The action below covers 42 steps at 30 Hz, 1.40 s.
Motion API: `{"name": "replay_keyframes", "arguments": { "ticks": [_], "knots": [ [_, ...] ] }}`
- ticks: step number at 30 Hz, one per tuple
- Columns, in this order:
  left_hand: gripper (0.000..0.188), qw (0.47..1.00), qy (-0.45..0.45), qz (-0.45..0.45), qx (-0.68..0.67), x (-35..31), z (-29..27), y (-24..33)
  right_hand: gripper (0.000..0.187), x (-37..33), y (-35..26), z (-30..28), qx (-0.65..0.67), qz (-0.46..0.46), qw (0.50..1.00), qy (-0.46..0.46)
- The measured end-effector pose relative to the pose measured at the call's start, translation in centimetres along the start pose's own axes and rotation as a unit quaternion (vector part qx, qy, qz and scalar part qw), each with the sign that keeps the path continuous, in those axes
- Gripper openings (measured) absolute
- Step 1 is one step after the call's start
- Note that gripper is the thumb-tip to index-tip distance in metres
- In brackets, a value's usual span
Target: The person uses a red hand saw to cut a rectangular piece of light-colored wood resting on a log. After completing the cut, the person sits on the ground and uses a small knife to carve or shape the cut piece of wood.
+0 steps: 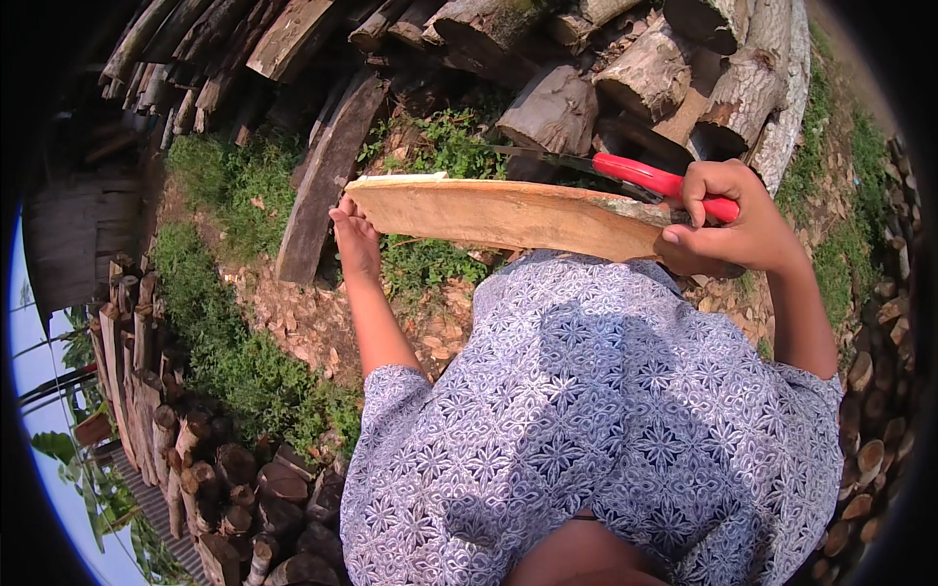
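A long split plank of pale wood (508, 217), with bark along part of its upper edge, is held level in front of my body. My left hand (354, 239) grips its left end, fingers curled against the wood. At the other end, my right hand (728, 220) is closed around the red handle of a hand saw (640, 174) while also holding the plank's right end. The saw's thin dark blade points left behind the plank's upper edge; its teeth are too small to make out. Some of the right fingers are hidden behind the wood.
Cut logs (645, 73) are piled at the far side, and a thick weathered board (332, 181) leans beyond my left hand. More firewood is stacked at lower left (234, 488) and along the right edge (870, 454). Green weeds (210, 283) and wood chips cover the ground.
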State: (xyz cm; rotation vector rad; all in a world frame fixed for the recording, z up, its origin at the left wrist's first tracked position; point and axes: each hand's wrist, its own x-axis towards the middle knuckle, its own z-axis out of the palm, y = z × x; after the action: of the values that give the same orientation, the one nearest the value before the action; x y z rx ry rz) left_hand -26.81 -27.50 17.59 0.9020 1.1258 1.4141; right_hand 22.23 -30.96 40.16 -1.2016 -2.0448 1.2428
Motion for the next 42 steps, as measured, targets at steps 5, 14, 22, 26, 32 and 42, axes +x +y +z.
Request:
{"name": "replay_keyframes", "arguments": {
  "ticks": [5,14,22,26,32,42],
  "knots": [
    [0.085,0.988,-0.039,-0.119,-0.086,-0.3,-3.2,-4.0,0.035,1.3,1.1,-0.7,0.069,0.017,0.997,-0.018],
    [0.070,0.968,0.111,-0.205,-0.096,-7.2,-2.5,-8.6,0.030,2.7,-1.7,-8.8,0.005,-0.154,0.980,0.127],
    [0.067,0.925,0.283,-0.213,-0.138,-2.9,5.7,-15.8,0.022,-1.0,-0.4,-11.5,0.066,-0.248,0.943,0.213],
    [0.073,0.913,0.289,-0.228,-0.176,0.5,11.2,-15.7,0.031,-2.8,2.7,-11.6,0.072,-0.149,0.962,0.219],
    [0.061,0.887,0.335,-0.264,-0.179,3.0,13.4,-16.6,0.039,-4.9,5.4,-13.6,0.085,-0.148,0.962,0.215],
    [0.069,0.880,0.346,-0.286,-0.153,2.9,14.0,-18.6,0.046,-5.5,6.4,-20.5,0.074,-0.168,0.955,0.231]
  ]
}}
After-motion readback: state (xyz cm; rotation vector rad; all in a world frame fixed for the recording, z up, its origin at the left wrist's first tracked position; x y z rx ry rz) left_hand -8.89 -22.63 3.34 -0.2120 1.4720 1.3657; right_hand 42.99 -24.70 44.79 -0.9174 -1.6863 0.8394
